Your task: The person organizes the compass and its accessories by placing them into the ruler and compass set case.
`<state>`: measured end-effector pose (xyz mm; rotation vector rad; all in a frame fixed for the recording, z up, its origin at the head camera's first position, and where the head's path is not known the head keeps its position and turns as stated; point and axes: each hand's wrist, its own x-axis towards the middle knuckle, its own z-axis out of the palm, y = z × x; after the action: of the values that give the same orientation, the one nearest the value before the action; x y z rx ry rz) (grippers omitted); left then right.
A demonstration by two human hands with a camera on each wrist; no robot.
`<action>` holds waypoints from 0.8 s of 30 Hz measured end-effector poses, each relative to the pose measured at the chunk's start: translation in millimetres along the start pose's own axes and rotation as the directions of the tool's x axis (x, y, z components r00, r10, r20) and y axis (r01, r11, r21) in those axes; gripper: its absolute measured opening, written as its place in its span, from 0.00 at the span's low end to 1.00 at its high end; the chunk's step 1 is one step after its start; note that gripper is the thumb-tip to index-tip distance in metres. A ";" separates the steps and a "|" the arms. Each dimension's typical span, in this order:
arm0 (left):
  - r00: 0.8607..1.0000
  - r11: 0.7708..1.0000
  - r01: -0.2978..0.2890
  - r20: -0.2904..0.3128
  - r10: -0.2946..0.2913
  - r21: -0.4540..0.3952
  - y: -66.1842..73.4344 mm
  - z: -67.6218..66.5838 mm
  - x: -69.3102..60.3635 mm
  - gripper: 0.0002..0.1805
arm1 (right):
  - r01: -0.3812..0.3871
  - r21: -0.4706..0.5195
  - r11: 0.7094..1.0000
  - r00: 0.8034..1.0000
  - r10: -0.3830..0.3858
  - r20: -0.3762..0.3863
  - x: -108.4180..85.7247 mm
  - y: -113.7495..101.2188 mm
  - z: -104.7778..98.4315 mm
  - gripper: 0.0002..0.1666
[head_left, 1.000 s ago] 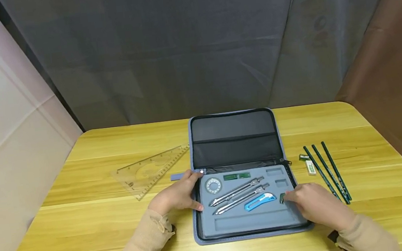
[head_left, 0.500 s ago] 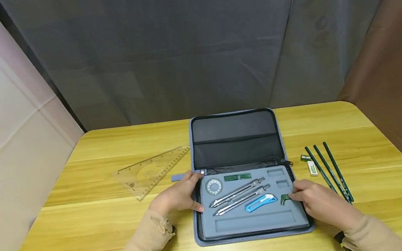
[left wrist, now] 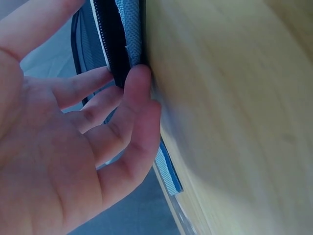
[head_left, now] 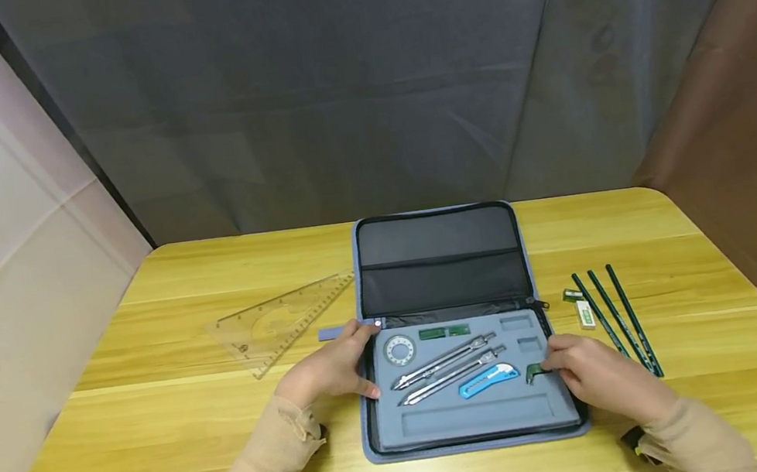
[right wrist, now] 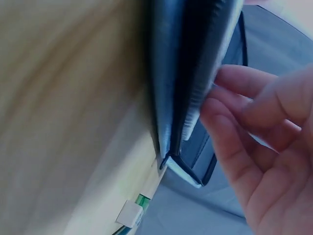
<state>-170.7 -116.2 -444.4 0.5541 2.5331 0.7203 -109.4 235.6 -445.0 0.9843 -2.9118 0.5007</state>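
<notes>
An unzipped blue-grey drawing-set case (head_left: 479,446) lies spread on the table, its grey foam tray (head_left: 466,389) facing up. My left hand (head_left: 331,370) grips the case's left edge, thumb on the tray; in the left wrist view its fingers (left wrist: 139,93) bend against the zipped rim. With fingertips and thumb my right hand (head_left: 594,375) pinches a small dark-green angled piece (head_left: 532,371) at the tray's right side; its kind is unclear. That piece is hidden in the right wrist view. The tray bears two compasses (head_left: 445,361), a blue utility knife (head_left: 488,380), a round dial (head_left: 400,350) and green lead boxes (head_left: 444,332).
Three dark-green pencils (head_left: 624,313), a white eraser (head_left: 585,314) and a small green item (head_left: 572,295) lie right of the case. A transparent set square (head_left: 268,350) lies on the left. The case's black lid (head_left: 440,260) leans back behind the tray.
The right hand has shifted slightly back from the tray, and the green piece in its fingers has turned, showing its angled shape. The left hand stays at the case's edge.
</notes>
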 end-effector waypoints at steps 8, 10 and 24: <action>0.998 0.998 -0.059 -0.039 0.059 0.008 -1.5 -0.2 -0.1 0.47 | -0.041 0.014 0.999 0.999 0.041 0.008 5.1 13.5 -9.5 0.12; 0.998 0.998 -0.054 -0.040 0.055 0.012 -1.3 -0.5 -0.1 0.47 | -0.061 -0.009 0.998 0.998 0.061 -0.021 6.5 15.9 -11.9 0.10; 1.000 0.999 -0.027 -0.013 0.028 0.020 0.2 -1.6 -1.2 0.48 | -0.199 -0.022 0.980 0.978 0.197 -0.069 23.3 47.2 -33.2 0.18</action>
<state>-170.5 -117.3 -442.7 0.5938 2.5527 0.7113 -158.7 267.5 -424.4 0.6635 -2.9624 0.4877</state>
